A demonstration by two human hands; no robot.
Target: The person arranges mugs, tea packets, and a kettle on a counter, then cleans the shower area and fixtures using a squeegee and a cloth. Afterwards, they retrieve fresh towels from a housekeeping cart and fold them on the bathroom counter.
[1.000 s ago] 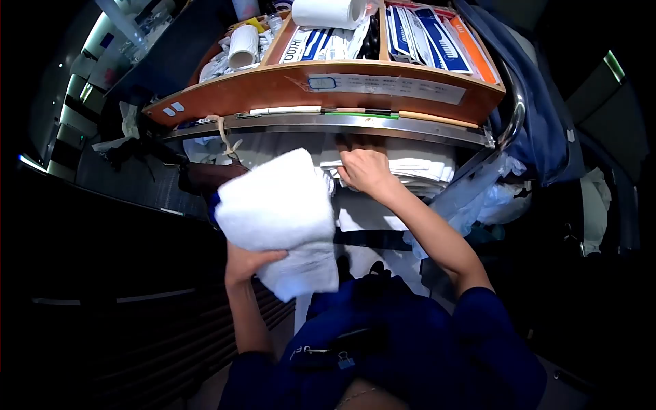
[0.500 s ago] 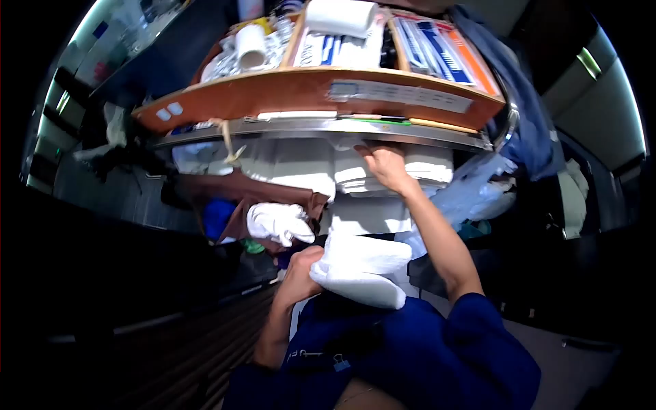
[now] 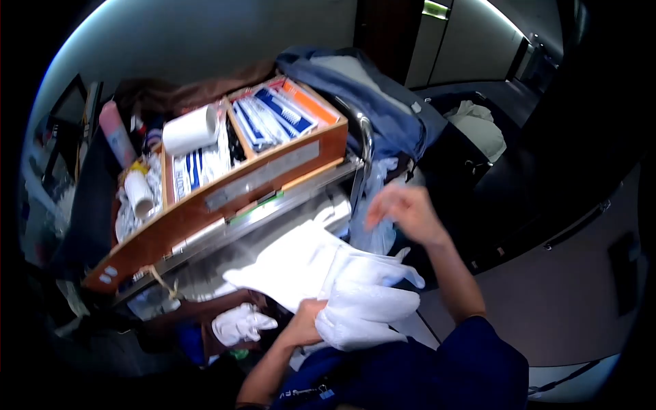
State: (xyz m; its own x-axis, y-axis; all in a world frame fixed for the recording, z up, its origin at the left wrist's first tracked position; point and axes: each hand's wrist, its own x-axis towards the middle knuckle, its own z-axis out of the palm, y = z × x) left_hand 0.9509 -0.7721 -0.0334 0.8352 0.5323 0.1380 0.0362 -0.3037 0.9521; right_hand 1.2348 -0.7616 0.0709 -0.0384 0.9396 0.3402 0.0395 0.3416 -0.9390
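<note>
In the head view my left hand (image 3: 305, 324) is closed around the edge of a bundle of folded white towels (image 3: 372, 307), held in front of my body. A larger white towel (image 3: 294, 263), partly opened out, lies against the bundle and reaches toward the cart shelf. My right hand (image 3: 404, 212) is raised to the right of the towels, near a clear plastic bag (image 3: 374, 232). Its fingers are loosely bent and somewhat blurred, and nothing shows in them. The left fingertips are hidden by the towels.
A wooden tray (image 3: 273, 171) on the cart top holds a white paper roll (image 3: 190, 130) and paper packets (image 3: 273, 119). Crumpled white cloth (image 3: 242, 323) sits in a brown bag below left. Blue fabric (image 3: 383, 116) drapes the cart's right end.
My right hand has come off the towel stack on the shelf and moved right. Another white towel now lies spread by the bundle in my left hand. The view has turned right.
</note>
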